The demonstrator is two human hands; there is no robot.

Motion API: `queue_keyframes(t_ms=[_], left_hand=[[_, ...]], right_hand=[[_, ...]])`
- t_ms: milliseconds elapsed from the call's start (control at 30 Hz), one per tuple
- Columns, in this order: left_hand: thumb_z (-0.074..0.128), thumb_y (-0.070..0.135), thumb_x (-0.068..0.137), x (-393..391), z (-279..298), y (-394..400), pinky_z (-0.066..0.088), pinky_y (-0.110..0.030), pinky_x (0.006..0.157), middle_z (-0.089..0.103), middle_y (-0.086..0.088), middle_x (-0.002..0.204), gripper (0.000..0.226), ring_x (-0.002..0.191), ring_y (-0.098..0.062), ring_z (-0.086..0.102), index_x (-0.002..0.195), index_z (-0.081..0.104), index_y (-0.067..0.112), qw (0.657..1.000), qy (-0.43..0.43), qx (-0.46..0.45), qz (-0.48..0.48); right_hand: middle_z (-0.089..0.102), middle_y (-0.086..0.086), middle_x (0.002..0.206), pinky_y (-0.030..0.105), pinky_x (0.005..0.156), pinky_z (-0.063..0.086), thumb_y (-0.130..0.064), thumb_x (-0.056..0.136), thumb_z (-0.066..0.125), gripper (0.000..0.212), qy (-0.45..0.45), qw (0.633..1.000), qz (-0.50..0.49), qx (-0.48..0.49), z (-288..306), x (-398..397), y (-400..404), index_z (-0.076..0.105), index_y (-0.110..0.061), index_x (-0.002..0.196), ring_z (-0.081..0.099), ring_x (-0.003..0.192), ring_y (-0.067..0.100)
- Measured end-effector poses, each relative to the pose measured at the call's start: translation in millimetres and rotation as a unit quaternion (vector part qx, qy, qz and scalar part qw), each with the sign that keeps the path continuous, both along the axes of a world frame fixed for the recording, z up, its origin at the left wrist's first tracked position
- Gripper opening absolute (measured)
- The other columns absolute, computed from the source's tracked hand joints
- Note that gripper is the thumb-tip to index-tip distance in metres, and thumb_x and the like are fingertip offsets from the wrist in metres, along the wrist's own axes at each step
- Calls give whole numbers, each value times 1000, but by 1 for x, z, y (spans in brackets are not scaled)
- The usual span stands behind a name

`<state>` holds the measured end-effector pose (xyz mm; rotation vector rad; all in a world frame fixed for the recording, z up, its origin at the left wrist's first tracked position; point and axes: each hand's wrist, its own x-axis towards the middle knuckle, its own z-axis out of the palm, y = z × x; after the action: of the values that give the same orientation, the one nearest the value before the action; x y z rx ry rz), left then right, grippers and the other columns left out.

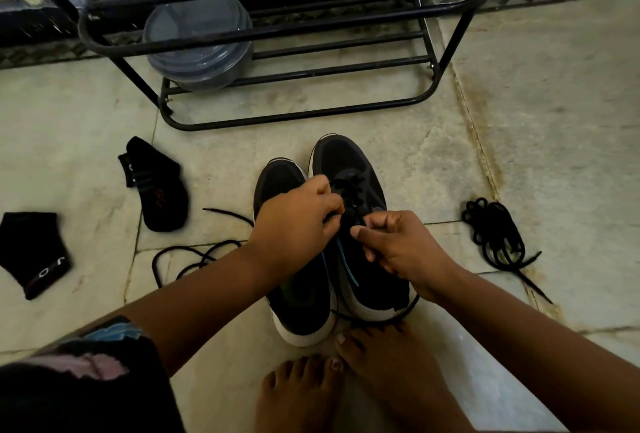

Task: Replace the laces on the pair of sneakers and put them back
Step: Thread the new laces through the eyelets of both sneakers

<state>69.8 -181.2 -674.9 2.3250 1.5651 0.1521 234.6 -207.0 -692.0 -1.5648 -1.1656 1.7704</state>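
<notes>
**Lace could slip mid-threading**

Loose lace (194,256) sprawls left on the floor. Left hand (298,221) and right hand (398,245) pinch the lace over the right sneaker (349,169); a weak pinch may skip eyelets. Bundled lace (495,235) waits right.

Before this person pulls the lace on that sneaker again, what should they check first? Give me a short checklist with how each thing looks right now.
1. Both hands on the lace: left hand and right hand pinch at the right sneaker: ok.
2. Sneaker steady on the floor, beside the left sneaker: ok.
3. Lace through the correct eyelets: hands cover them: cannot tell.
4. Loose lace lying left of the sneakers, clear of the work: ok.
5. Bundled lace on the right, ready: ok.
6. Shoe rack bottom shelf free for the pair: ok; a container sits at one end.
</notes>
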Motion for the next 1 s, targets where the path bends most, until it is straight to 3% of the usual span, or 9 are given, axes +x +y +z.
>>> queue_keyframes(t_ms=[267,367,500,600,700,800,1000], left_hand=[[46,31,97,0,6,5,33,-22,49,50,2,106,24,70,-15,54,106,64,20,994,60,27,-89],[41,32,99,1,10,8,37,-22,54,52,3,112,27,77,-15,57,112,62,22,991,71,24,-106],[32,35,101,5,12,9,24,-14,51,47,7,115,30,82,-9,52,118,55,27,987,106,9,-118],[33,35,100,6,9,10,35,-18,57,48,7,115,29,85,-9,54,117,56,27,987,105,15,-124],[46,34,96,4,3,9,48,-26,73,56,7,108,24,88,-10,57,110,64,27,997,35,-12,-74],[65,25,86,2,-5,8,50,-24,82,66,10,94,13,85,-4,60,96,73,24,989,-103,-96,36],[65,16,87,-5,-9,6,47,-14,81,64,18,86,17,78,6,60,101,73,22,962,-186,-192,62]], right_hand=[[48,8,51,16,34,26,-14,92,58,36,-11,1000,8,15,-4,0,0,47,-10,58,31,32,7],[49,7,50,16,35,28,-15,92,59,36,-16,1000,13,20,-4,0,0,48,-11,58,33,33,7],[50,6,49,19,37,29,-16,91,61,35,-28,999,18,39,-6,-1,0,48,-9,59,34,34,9],[50,4,47,20,37,30,-16,90,62,36,-39,998,21,45,-6,-1,0,48,-9,58,34,35,10],[51,2,46,20,38,32,-18,90,63,35,-64,996,26,59,-6,-2,0,50,-8,59,37,35,11],[50,2,44,19,38,32,-18,90,63,35,-58,998,13,36,-3,-5,-1,50,-10,58,36,35,10],[52,0,42,15,35,32,-17,91,61,38,-65,998,-9,17,2,-11,-5,50,-13,54,38,30,10]])
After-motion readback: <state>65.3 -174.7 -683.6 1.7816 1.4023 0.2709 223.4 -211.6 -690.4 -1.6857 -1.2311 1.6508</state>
